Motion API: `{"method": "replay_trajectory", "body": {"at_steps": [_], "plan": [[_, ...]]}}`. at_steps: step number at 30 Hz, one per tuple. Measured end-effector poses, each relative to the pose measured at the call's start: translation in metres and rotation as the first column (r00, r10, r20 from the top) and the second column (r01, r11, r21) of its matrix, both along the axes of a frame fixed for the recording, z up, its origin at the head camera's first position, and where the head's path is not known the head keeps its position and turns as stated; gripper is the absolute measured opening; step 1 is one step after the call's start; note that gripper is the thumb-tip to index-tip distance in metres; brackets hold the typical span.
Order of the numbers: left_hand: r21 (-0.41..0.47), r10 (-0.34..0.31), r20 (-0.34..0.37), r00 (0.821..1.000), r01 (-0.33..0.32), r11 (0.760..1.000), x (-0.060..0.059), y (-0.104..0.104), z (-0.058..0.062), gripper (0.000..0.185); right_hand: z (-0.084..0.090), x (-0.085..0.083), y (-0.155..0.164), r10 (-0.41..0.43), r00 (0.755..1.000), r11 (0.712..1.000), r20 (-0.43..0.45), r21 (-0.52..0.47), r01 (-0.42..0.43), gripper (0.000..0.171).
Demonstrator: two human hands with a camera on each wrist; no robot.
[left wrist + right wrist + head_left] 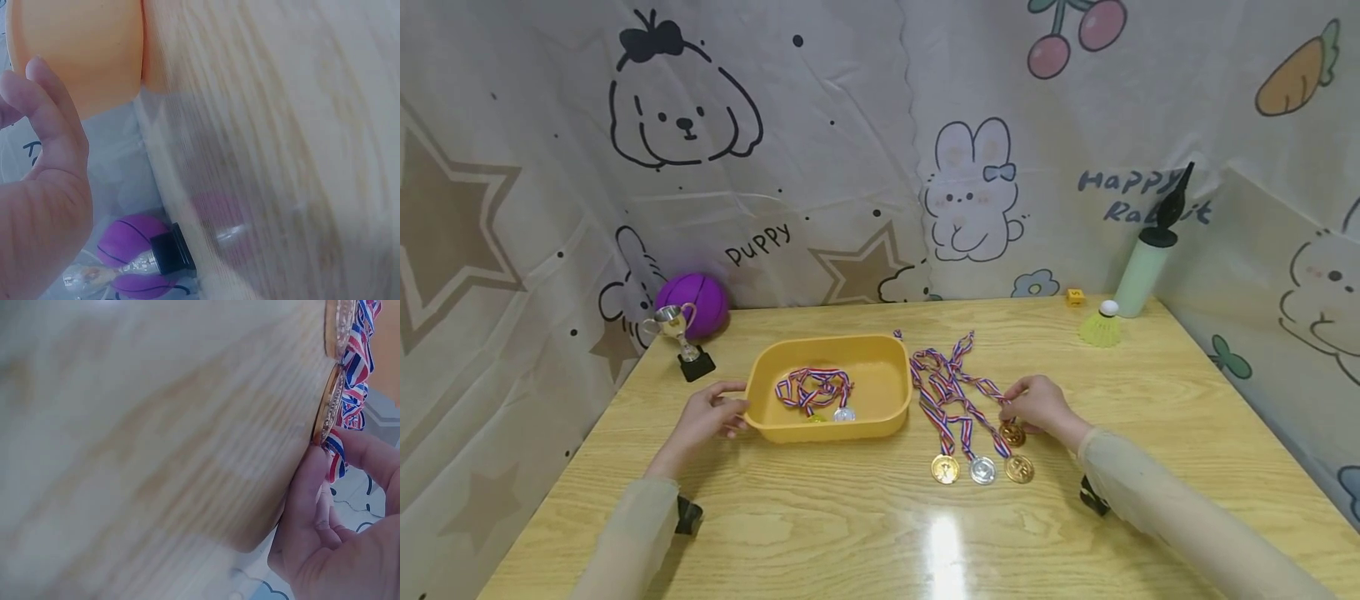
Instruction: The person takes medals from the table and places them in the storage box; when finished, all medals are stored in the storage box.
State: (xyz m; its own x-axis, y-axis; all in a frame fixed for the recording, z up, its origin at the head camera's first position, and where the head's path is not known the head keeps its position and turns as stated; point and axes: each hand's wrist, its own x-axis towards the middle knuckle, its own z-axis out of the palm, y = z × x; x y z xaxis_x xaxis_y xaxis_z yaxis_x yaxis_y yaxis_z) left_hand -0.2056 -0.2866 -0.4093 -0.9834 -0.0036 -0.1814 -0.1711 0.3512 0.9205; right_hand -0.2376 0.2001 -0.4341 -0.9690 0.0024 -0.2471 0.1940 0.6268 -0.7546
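Cartoon-printed sheeting with a puppy, a rabbit and stars walls in the pale wooden tabletop (865, 525) I am watching from the head view. At about ten o'clock from the middle sits a yellow plastic tub (880, 421), with a silver medal (845, 413) and its striped ribbon lying inside. My left hand (706, 417) rests at the tub's left end, thumb over the handle and fingers against the wall below it; the wrist view is blurred, so I think it grips the handle lightly but would not swear to how firmly. Right of the tub, four medals lie fanned out with ribbons tangled. My right hand (1039, 406) pinches the bronze medal (1012, 434) at the three o'clock edge of that group, fingertips closed on its rim. Below it lie a gold medal (945, 469), another silver one and a further gold-coloured one. Toward eleven o'clock stand a small trophy (676, 329) and a purple ball (696, 302); toward one o'clock, a yellow shuttlecock (1101, 327) and a green pump (1150, 260).
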Motion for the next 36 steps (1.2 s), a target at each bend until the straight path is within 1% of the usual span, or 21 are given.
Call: {"method": "replay_trajectory", "body": {"at_steps": [4,7,10,11,14,17,18,19,21,24,27,32,33,34,36], "plan": [[-0.003,0.005,-0.007,1.0,-0.005,1.0,0.0,0.001,0.0,0.051,0.002,0.001,0.0,0.018,1.0,1.0,-0.015,-0.004,-0.018,0.027],[-0.002,0.006,-0.005,1.0,-0.006,1.0,0.001,0.001,-0.001,0.051,0.001,0.001,0.002,0.036,0.999,0.999,-0.009,-0.033,-0.037,0.028],[0.002,0.004,-0.003,1.0,-0.004,1.0,0.001,0.001,-0.001,0.052,-0.004,0.0,0.007,0.07,0.997,0.992,-0.013,-0.106,-0.071,0.03],[0.005,0.003,-0.004,1.0,-0.003,1.0,0.001,0.001,-0.001,0.052,-0.007,-0.001,0.01,0.092,0.995,0.984,-0.029,-0.148,-0.095,0.028],[0.015,0.001,-0.004,1.0,-0.001,1.0,0.001,0.001,-0.001,0.052,-0.011,-0.001,0.013,0.11,0.993,0.966,-0.032,-0.231,-0.115,0.029],[0.017,-0.002,-0.002,1.0,0.002,1.0,0.0,0.001,-0.001,0.052,-0.008,0.002,0.012,0.071,0.997,0.965,0.0,-0.254,-0.069,0.029],[0.015,-0.003,0.0,1.0,0.003,1.0,0.0,0.001,-0.001,0.052,-0.006,0.003,0.01,0.042,0.999,0.97,0.022,-0.24,-0.036,0.032],[0.014,-0.005,0.002,1.0,0.005,1.0,0.0,0.001,-0.001,0.052,-0.004,0.005,0.01,0.029,0.999,0.972,0.032,-0.234,-0.021,0.032],[0.009,-0.005,0.005,1.0,0.005,1.0,0.0,0.002,-0.001,0.052,-0.002,0.007,0.009,0.009,0.999,0.974,0.05,-0.226,0.003,0.031],[0.0,0.0,0.006,1.0,0.0,1.0,0.0,0.002,-0.001,0.052,0.0,0.008,0.01,-0.003,0.998,0.969,0.061,-0.245,0.018,0.032],[-0.002,0.002,0.004,1.0,-0.002,1.0,0.001,0.002,0.0,0.052,0.001,0.008,0.013,0.001,0.998,0.955,0.062,-0.295,0.017,0.031],[0.005,-0.004,0.001,1.0,0.004,1.0,0.001,0.001,0.001,0.052,0.002,0.008,0.019,0.046,0.998,0.904,0.03,-0.427,-0.029,0.023],[0.006,-0.004,0.0,1.0,0.004,1.0,0.001,0.001,0.001,0.051,0.003,0.008,0.02,0.051,0.998,0.888,0.027,-0.458,-0.033,0.022],[0.006,-0.004,-0.001,1.0,0.004,1.0,0.001,0.001,0.0,0.051,0.003,0.008,0.021,0.052,0.998,0.88,0.025,-0.474,-0.034,0.022],[0.004,-0.003,-0.003,1.0,0.003,1.0,0.001,0.001,0.0,0.051,0.005,0.008,0.023,0.049,0.999,0.874,0.024,-0.486,-0.031,0.023]]}}
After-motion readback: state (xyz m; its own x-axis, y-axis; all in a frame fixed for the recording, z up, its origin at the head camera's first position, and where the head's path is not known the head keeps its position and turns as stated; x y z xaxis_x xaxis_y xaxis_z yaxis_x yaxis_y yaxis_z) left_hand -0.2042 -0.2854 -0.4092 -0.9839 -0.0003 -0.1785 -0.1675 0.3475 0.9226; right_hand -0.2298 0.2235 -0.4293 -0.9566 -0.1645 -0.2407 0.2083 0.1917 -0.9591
